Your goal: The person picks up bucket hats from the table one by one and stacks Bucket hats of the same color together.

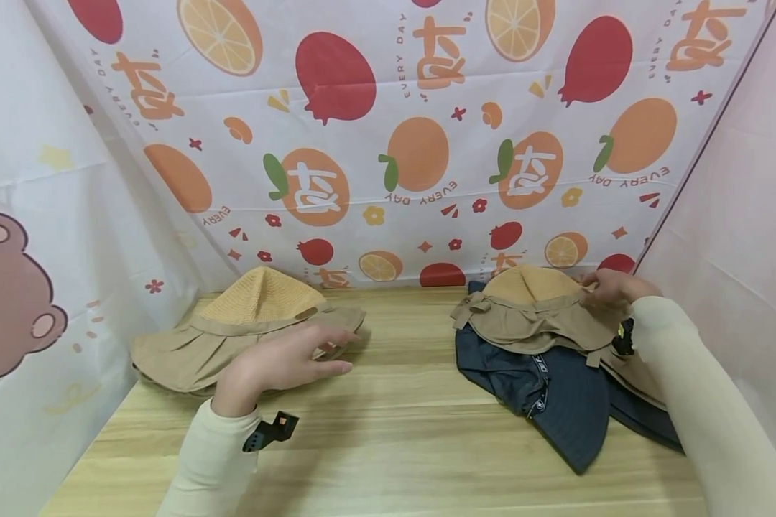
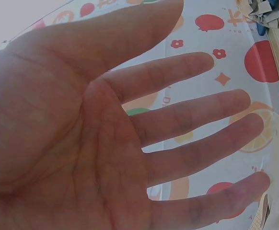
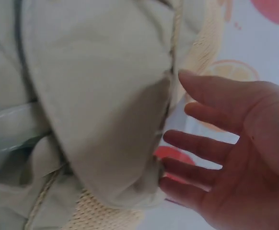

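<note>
A sun hat with a straw crown and tan cloth brim [image 1: 255,298] lies at the table's left. My left hand [image 1: 281,361] is over the near right part of its brim; in the left wrist view this hand [image 2: 125,134] has spread fingers and an empty palm. On the right, a second straw-and-tan sun hat [image 1: 527,286], with a bow, rests on a navy cap [image 1: 572,409]. My right hand [image 1: 614,285] is at the right side of that hat. In the right wrist view its fingertips [image 3: 175,140] are at the edge of the tan brim [image 3: 101,96], fingers extended; contact is unclear.
Under the right pile, another tan brim [image 1: 636,377] and a dark brim [image 1: 649,420] stick out, partly hidden by the right sleeve. A fruit-print curtain [image 1: 388,93] stands behind the wooden table [image 1: 394,438], with pale curtains at both sides.
</note>
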A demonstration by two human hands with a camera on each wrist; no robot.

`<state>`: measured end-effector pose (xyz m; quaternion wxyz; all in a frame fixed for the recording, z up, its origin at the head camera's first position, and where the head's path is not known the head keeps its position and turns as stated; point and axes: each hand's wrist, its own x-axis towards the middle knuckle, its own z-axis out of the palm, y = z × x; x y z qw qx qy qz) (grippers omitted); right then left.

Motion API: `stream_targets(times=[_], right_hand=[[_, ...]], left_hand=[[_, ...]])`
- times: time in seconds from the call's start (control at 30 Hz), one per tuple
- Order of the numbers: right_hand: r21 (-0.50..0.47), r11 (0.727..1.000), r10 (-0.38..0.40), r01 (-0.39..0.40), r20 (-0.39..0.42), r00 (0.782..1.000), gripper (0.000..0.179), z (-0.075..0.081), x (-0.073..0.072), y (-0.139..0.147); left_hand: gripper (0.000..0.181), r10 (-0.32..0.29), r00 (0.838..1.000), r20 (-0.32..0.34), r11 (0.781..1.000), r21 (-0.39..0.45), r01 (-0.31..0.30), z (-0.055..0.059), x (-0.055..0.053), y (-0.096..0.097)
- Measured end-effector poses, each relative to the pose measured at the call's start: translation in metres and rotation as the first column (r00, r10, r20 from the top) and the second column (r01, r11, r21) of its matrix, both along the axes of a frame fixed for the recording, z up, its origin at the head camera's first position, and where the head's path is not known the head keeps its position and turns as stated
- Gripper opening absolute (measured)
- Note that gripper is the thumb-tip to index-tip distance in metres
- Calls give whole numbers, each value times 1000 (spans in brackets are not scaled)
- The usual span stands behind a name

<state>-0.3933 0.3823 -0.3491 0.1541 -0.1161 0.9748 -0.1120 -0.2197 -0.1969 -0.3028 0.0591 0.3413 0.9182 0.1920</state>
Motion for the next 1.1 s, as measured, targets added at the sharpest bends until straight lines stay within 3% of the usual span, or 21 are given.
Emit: stream_targets(times=[0.23, 0.43, 0.67, 1.1], right_hand=[[9, 998, -57, 57, 42, 997, 79, -11, -3, 2], [26, 998, -66, 65, 21, 998, 76, -16, -8, -4], [-3, 998, -58, 58, 67, 996, 70, -17, -7, -9], [6, 985, -171, 171, -36, 985, 63, -23, -9, -12]], left_hand=[[41, 9, 1000, -7, 1000, -14, -9, -1, 0, -1], [41, 27, 1000, 5, 1000, -9, -27, -1, 1, -2], [43, 20, 1000, -2, 1000, -7, -20, 1, 2, -1], [42, 41, 999, -25, 998, -51, -42, 1, 4, -1]])
